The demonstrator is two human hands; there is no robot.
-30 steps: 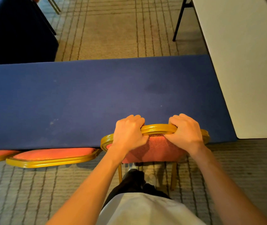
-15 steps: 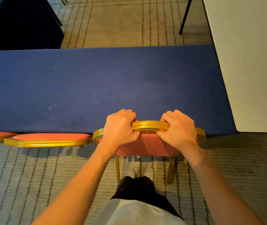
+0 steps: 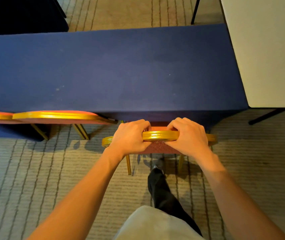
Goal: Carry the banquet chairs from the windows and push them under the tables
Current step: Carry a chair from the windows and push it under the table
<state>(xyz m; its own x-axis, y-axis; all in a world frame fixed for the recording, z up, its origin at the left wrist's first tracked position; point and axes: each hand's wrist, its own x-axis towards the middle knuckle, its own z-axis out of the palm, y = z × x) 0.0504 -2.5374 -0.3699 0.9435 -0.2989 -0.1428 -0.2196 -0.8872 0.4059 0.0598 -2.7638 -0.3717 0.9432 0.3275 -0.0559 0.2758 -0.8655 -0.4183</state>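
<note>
Risks, left to right: a neighbouring chair point(image 3: 55, 116) sat tucked under the blue-clothed table point(image 3: 112, 70), near our chair's left side, so we judged a skewed push could clash the frames. Left hand point(image 3: 131, 135) was curled round the gold top rail point(image 3: 160, 135) of the banquet chair point(image 3: 159, 148); right hand point(image 3: 188, 137) gripped the same rail. Its backrest stood just short of the table edge, with the seat mostly hidden under the drape, which could snag or drag. Our shoe point(image 3: 157, 168) sat between the rear legs point(image 3: 128, 163), so we flagged a trip. White table point(image 3: 268, 49) butted on the right; its black leg point(image 3: 266, 116) looked well apart from ours.
</note>
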